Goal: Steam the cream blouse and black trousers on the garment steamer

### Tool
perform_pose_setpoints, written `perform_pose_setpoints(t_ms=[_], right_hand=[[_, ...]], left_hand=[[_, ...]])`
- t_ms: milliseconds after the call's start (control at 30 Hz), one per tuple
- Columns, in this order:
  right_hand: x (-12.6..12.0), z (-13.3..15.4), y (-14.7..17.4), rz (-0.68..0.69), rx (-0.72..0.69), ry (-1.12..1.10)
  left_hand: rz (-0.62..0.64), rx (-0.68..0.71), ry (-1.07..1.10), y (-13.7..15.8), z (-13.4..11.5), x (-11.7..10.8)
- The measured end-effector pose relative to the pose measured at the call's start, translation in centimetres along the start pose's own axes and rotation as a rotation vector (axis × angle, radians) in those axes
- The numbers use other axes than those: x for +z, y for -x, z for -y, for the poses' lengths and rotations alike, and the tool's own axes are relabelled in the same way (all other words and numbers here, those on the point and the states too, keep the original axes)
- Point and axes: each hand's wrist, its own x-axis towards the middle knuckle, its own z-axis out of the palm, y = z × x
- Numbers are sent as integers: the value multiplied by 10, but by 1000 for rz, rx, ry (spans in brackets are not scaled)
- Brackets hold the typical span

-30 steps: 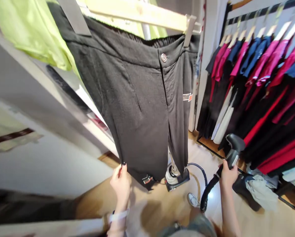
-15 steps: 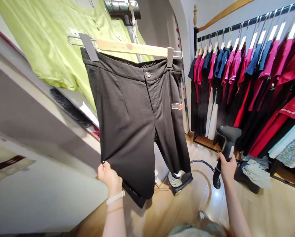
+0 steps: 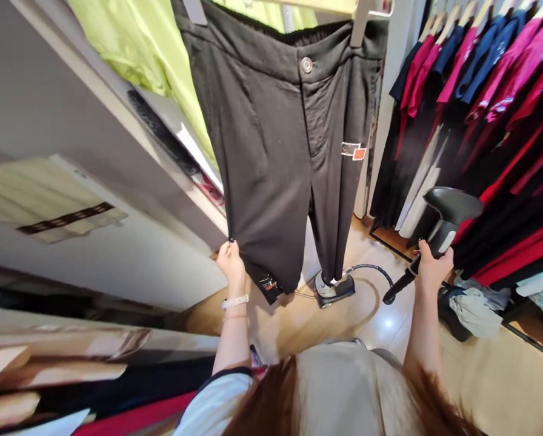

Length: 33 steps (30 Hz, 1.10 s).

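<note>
Two unreadable patches on dark trousers

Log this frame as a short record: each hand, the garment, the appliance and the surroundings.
Left hand: pinches the outer edge of one leg of the dark trousers
Right hand: grips the handheld steamer by its handle
Steamer position: right of the trousers, apart from them
Trousers: hung by clips from a wooden hanger; button at the waistband
Floor: steamer base beyond the trouser hems, with a hose
Behind trousers: lime-green garment
Right side: row of hanging clothes
</note>
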Motion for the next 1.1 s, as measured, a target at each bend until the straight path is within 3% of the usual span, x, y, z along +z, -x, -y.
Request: perform_pose_setpoints(t_ms=[300, 500, 600, 700, 833, 1100], right_hand=[[23, 13, 34, 173, -189, 190], [40, 19, 78, 448, -102, 182], [44, 16, 92, 542, -124, 198], [46, 10, 98, 622, -221, 304], [52, 4, 106, 784, -388, 450], [65, 12, 121, 1048, -651, 495]], left_hand=[[66, -80, -89, 65, 18, 0], [148, -86, -1, 99, 23, 14], [198, -84, -9, 112, 22, 12], [252, -98, -86, 124, 21, 5], [196, -205, -54, 143, 21, 0], [183, -244, 2, 171, 31, -3]])
